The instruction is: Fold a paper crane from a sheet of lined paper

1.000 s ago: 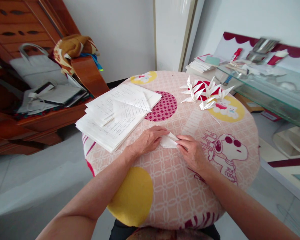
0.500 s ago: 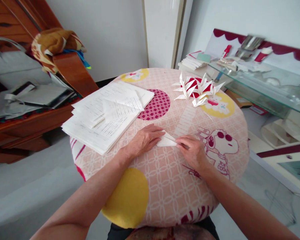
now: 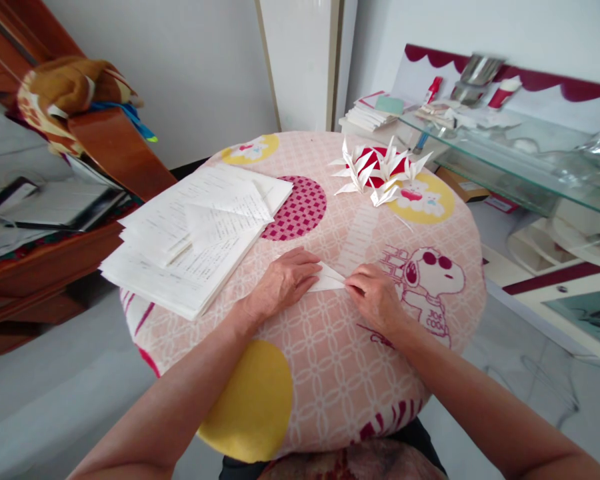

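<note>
A small folded piece of white paper [image 3: 327,279] lies on the round table between my hands. My left hand [image 3: 289,279] rests over its left end, fingers together and pressing it to the cloth. At the right tip, my right hand [image 3: 373,293] pinches the paper between thumb and curled fingers. Part of the paper is hidden under both hands. Several folded paper cranes [image 3: 365,170] stand farther back on the table. To the left lies a stack of printed sheets [image 3: 200,227] with a folded sheet on top.
A patterned cloth [image 3: 325,373] covers the round table. At the right stands a glass shelf [image 3: 510,160] with cups and small items, beside a pile of booklets [image 3: 370,112]. A wooden chair [image 3: 115,147] with a brown cloth [image 3: 75,93] is at the left.
The view has shifted slightly to the right. My right fingers have closed at the paper's right tip, and my left hand still presses its left end.
</note>
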`<state>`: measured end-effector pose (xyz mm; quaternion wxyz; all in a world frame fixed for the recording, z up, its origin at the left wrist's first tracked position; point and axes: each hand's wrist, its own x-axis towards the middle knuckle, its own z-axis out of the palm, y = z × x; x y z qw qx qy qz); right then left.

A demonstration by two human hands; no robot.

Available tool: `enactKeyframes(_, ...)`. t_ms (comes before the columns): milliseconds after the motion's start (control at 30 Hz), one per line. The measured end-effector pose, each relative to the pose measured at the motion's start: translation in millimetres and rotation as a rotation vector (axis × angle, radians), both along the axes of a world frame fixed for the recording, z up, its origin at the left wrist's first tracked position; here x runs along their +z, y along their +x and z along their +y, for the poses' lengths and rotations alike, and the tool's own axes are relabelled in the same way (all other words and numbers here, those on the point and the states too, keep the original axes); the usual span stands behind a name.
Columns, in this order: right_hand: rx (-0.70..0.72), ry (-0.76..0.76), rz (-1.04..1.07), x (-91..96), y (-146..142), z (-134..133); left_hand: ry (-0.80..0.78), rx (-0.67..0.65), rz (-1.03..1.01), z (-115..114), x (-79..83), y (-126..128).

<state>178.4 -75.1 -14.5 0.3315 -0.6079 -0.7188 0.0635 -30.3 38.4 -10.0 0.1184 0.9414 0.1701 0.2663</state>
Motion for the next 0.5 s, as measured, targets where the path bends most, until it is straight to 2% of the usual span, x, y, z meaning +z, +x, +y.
enactKeyframes(333, -0.036, -0.052, -0.017, -0.2, 1.6, -1.5, 0.002, 0.006, 0.0, 0.0, -2.6, 2.3)
enactKeyframes(500, -0.023, 0.032, -0.092, 6.1, -6.2, -3.1, -0.008, 0.001, 0.012, -1.2, -0.7, 2.5)
